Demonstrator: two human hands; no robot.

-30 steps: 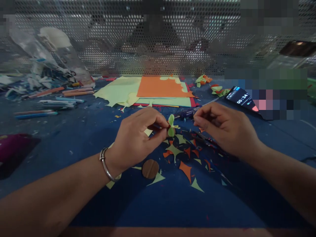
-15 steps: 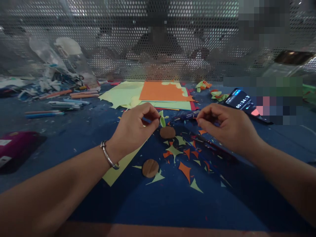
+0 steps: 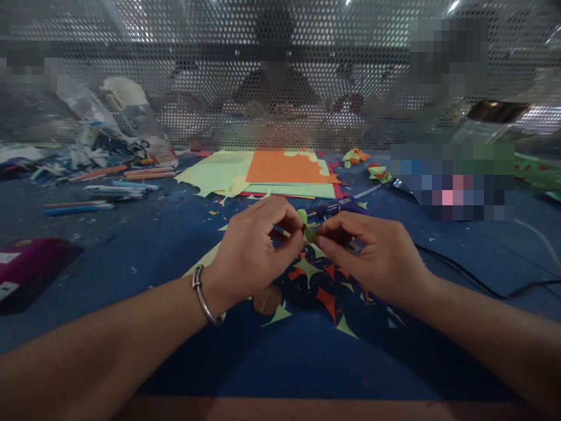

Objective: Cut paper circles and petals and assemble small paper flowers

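My left hand (image 3: 263,248) pinches a small curled piece of light green paper (image 3: 303,217) between thumb and fingertips. At the right edge of the paper, my right hand (image 3: 372,251) has its thumb and fingers closed on it too. Just behind them lies a blue glue gun (image 3: 331,208) with a translucent stick at its back. Under the left hand is a round wooden disc (image 3: 267,300), partly in shadow. Green and orange paper offcuts (image 3: 326,303) are scattered below both hands.
Orange and light green paper sheets (image 3: 280,166) are stacked at the back. Curled paper flowers (image 3: 355,156) sit to their right. On the left are markers (image 3: 118,188), a clear bottle (image 3: 140,120) and a purple case (image 3: 33,263). A black cable (image 3: 460,272) crosses the right side.
My right hand has moved left to meet the green paper, and my left hand has shifted slightly right and down with it. The upper wooden disc is now hidden behind the hands.
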